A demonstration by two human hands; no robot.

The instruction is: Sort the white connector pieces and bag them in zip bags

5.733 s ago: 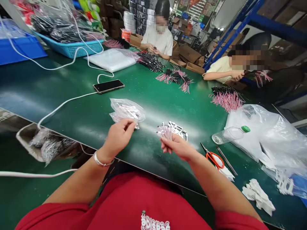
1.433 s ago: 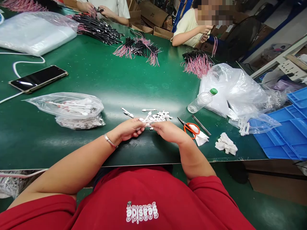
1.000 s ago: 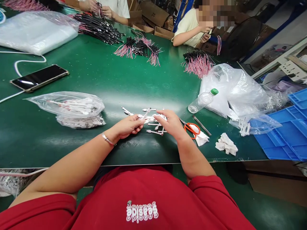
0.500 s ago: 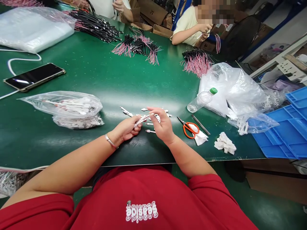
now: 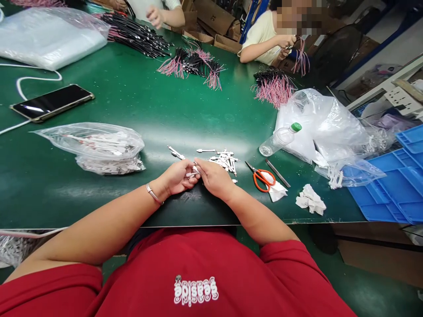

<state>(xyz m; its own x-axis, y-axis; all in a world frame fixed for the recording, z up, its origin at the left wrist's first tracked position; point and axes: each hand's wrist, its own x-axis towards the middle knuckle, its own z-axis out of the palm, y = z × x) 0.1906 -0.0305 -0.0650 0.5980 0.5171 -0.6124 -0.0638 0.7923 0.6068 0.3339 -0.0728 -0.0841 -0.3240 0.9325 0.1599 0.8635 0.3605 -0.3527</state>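
Observation:
My left hand [image 5: 179, 177] is closed around a few short white cables [image 5: 192, 175] with white connector ends, held low over the green table. Against it, my right hand [image 5: 215, 178] pinches the end of one of these cables, its fingertips partly hidden behind the thumb. Just beyond my right hand lies a loose pile of similar short white cables [image 5: 226, 161]. Two more cables [image 5: 176, 152] rest on the table past my left hand. Orange-handled scissors [image 5: 263, 178] lie right of my right hand, partly over a crumpled white tissue [image 5: 278, 192].
On the left are a clear bag of white cables [image 5: 109, 145] and a phone [image 5: 53, 102]. To the right stand a tilted plastic bottle [image 5: 277, 140], plastic bags [image 5: 324, 119] and a blue crate [image 5: 380, 185]. Black-and-pink wire bundles [image 5: 274, 88] lie across the table near two co-workers.
My right hand has come down and left to meet my left hand, its fingers closing on a cable end. The loose pile behind it is now more exposed.

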